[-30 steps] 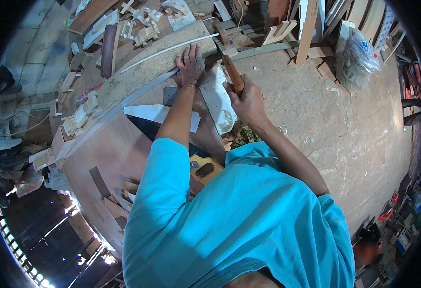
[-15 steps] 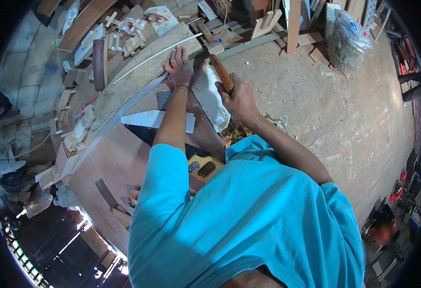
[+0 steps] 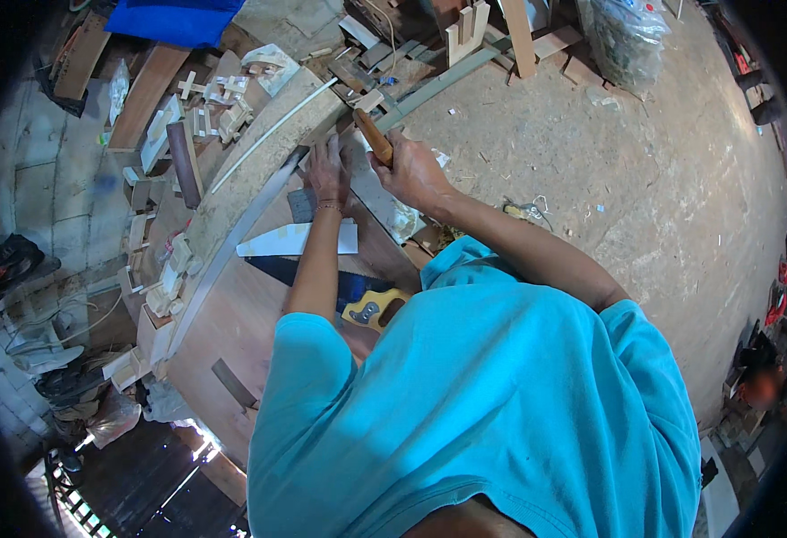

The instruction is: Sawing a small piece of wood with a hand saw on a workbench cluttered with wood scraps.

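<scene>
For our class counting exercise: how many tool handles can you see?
2: the wooden handle in the right hand, and the yellow saw handle partly behind the shirt. Others may be hidden.

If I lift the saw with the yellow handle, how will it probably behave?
The saw may feel handle-heavy, given its chunky yellow handle. Its flat blade may flex slightly. The white piece overlapping the blade might shift too.
</scene>
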The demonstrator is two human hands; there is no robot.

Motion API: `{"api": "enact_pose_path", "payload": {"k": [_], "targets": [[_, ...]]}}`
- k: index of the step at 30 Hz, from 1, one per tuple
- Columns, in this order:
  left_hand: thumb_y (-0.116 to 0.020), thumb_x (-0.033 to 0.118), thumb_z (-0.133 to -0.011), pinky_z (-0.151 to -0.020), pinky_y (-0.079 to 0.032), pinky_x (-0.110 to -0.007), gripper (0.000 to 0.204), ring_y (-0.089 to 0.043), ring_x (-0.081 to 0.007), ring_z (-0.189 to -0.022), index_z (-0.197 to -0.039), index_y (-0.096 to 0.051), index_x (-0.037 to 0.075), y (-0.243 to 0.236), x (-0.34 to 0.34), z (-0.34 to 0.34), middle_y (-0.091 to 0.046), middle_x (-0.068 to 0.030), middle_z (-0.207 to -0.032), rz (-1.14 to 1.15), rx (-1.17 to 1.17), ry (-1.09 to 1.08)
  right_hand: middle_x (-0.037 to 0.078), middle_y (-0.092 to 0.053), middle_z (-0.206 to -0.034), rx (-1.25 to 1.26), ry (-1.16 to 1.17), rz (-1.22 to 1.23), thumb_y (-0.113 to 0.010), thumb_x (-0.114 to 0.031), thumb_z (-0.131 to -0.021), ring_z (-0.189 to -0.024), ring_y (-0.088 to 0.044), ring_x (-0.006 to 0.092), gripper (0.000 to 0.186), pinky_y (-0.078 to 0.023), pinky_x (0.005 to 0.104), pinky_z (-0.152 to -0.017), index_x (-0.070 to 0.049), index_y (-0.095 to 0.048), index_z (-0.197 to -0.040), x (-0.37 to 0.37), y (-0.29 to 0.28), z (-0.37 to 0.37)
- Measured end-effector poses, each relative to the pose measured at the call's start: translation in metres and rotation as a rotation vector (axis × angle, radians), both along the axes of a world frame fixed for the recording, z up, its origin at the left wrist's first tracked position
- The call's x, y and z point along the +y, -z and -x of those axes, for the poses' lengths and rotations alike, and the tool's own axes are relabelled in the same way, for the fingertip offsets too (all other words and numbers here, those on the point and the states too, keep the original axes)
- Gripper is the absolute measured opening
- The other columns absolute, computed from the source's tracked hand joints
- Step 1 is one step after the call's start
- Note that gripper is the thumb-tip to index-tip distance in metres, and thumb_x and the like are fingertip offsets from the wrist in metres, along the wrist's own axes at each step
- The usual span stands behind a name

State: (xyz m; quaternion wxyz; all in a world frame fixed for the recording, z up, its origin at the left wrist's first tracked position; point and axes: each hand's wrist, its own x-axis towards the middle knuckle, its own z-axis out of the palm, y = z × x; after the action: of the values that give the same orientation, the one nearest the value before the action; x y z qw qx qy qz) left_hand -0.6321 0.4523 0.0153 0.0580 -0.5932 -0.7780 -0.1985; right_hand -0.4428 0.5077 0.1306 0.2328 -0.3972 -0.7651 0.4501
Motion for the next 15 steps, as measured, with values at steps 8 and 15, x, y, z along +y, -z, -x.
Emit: {"api": "enact_pose_path", "payload": {"k": [8,15], "targets": [[-0.05,0.044,-0.08,-0.069,-0.046,-0.038,0.048,-0.055,-0.0258,-0.083,-0.099,-0.054,0.0,0.013,0.038,-0.014,-0.053,-0.0159,-0.104,0.068,-0.334,-0.791,0.028,-0.055,-0.068,0.001,0.015,0.015,-0.059,-0.018,-0.074,-0.068,-0.055,0.0435,0.027,-0.044,0.0465,-0.061,0.003,-0.045,-0.085,0.004,-0.001,-0.002],[-0.051,0.034,-0.084,-0.06,-0.05,-0.036,0.036,-0.06,-0.0187,-0.075,-0.105,-0.054,0.005,0.069,0.035,0.049,-0.059,-0.0094,-0.092,-0.209,-1.615,-0.696,0.027,-0.055,-0.072,0.028,-0.015,0.048,-0.059,-0.018,-0.072,-0.07,-0.055,0.0421,0.026,-0.044,0.0462,-0.061,0.001,-0.047,-0.085,-0.004,-0.002,0.003]]}}
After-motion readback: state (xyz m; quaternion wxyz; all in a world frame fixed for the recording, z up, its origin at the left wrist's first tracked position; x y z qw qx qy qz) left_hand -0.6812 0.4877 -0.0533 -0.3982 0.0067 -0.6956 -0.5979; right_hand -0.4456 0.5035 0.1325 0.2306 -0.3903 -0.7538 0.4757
